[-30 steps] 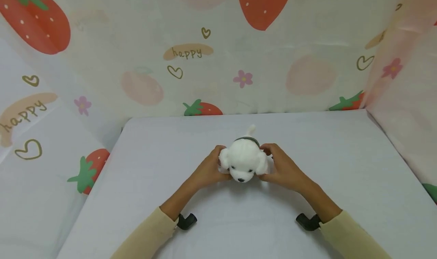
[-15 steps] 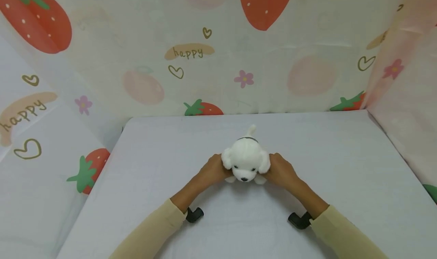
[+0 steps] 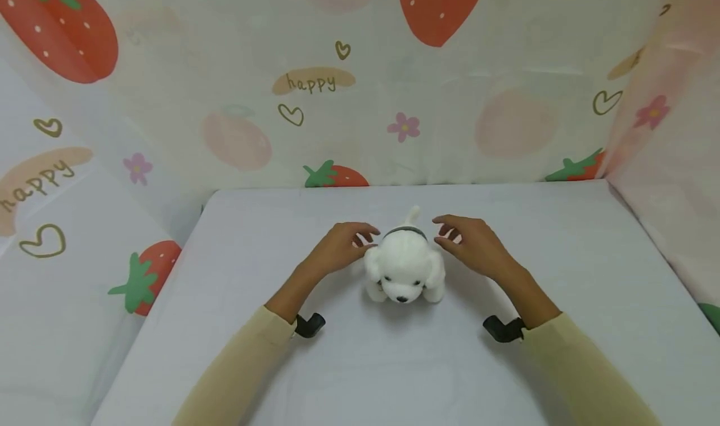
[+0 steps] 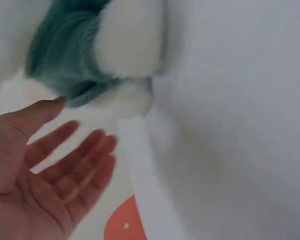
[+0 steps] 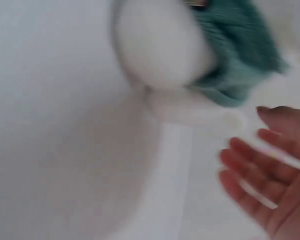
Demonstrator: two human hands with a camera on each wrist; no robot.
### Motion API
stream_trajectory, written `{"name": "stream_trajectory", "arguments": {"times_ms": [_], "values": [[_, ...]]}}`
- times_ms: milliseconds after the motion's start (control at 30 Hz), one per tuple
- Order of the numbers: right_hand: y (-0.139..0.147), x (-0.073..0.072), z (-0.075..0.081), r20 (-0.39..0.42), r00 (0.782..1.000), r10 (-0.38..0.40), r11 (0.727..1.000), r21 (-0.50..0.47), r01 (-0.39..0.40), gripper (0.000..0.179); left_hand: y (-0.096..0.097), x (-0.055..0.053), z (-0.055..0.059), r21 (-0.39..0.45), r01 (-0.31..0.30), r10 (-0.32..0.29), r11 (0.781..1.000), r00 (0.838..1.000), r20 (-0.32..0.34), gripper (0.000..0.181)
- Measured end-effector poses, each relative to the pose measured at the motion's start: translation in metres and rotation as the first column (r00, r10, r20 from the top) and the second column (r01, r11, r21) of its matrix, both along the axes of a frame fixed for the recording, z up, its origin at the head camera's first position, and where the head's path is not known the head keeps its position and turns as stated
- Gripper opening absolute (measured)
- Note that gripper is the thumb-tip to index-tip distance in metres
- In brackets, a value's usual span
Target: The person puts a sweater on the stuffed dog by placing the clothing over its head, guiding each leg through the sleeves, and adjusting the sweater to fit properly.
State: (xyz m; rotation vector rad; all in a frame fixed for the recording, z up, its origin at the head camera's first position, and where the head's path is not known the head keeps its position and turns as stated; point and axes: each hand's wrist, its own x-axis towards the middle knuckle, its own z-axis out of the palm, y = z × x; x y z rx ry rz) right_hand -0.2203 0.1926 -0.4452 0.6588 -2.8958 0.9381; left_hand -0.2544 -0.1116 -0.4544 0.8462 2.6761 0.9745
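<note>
A white plush dog (image 3: 404, 267) stands on the white-covered table, its head toward me and its tail up behind. Its green cloth garment (image 4: 70, 55) shows in both wrist views; from the head only a dark band at the neck is visible. My left hand (image 3: 343, 246) is beside the dog's left-of-view flank, fingers relaxed, thumb tip close to its ear. On the other side my right hand (image 3: 469, 242) hovers with loosely bent fingers, a small gap between it and the plush. Neither palm holds anything in the wrist views.
The table (image 3: 270, 226) has a white cloth and a straight back edge. Behind it hangs a curtain (image 3: 439, 82) printed with strawberries, hearts and flowers. Black curved pieces (image 3: 310, 325) stick out at both wrists, by the beige sleeves.
Half a second ago both hands gripped the plush dog's sides. They have let go and moved up and outward, and the dog stays standing in about the same spot.
</note>
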Motion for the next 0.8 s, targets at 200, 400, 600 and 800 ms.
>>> {"name": "stream_trajectory", "arguments": {"times_ms": [200,400,600,800], "values": [[-0.025,-0.009,-0.011,-0.132,0.988,0.079,0.994,0.09,-0.067,0.039,0.025,-0.001,-0.01,-0.026,0.065,-0.068,0.998,0.985,-0.161,0.041],[-0.03,-0.007,-0.017,-0.235,0.965,0.113,0.988,0.129,-0.085,0.028,0.036,0.007,-0.015,-0.179,0.03,-0.09,0.983,0.937,-0.336,0.022],[-0.033,-0.007,-0.016,-0.325,0.939,0.115,0.97,0.24,-0.036,0.019,0.035,0.013,-0.016,-0.309,-0.072,-0.106,0.948,0.847,-0.521,0.018],[-0.044,-0.008,-0.013,-0.387,0.916,0.104,0.924,0.379,0.056,0.025,0.039,0.016,-0.016,-0.359,-0.186,-0.072,0.915,0.798,-0.598,0.005]]}}
